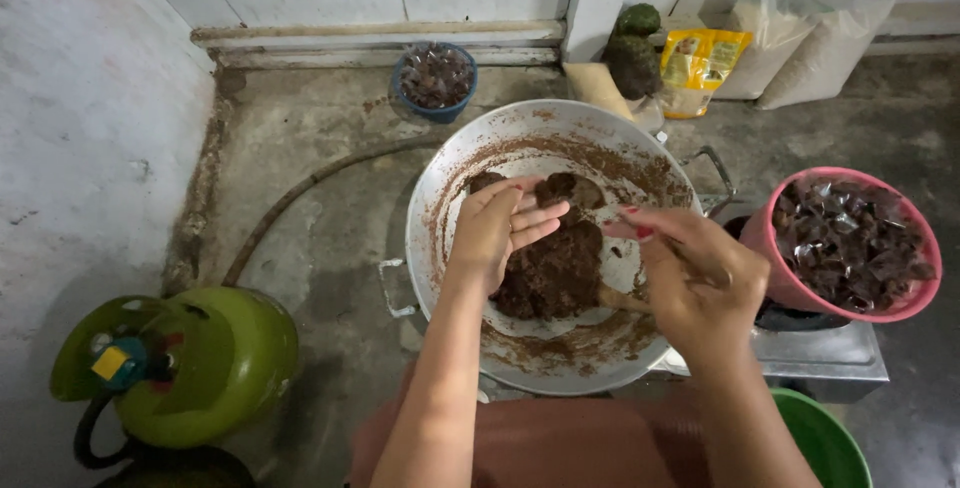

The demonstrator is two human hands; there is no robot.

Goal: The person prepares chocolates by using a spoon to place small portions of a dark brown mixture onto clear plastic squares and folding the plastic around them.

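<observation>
A large metal wok [440, 188] with two handles holds a mound of dark brown sticky paste [550, 273], and brown smears coat its inner wall. My left hand [498, 223] hovers over the paste, fingers curled around a small lump of it. My right hand [690, 273] is over the wok's right side, closed on a wooden spoon handle [622, 299] whose end pokes into the paste. A clear bit of wrapper seems to sit between the two hands; I cannot tell for sure.
A pink tub [775, 283] of wrapped dark pieces stands on a metal stove [830, 358] at right. A blue bowl [435, 108] of wrapped pieces sits by the back wall. A green gas cylinder [200, 358] is at lower left, a green bucket [825, 438] at lower right, sacks and a yellow packet [700, 63] behind.
</observation>
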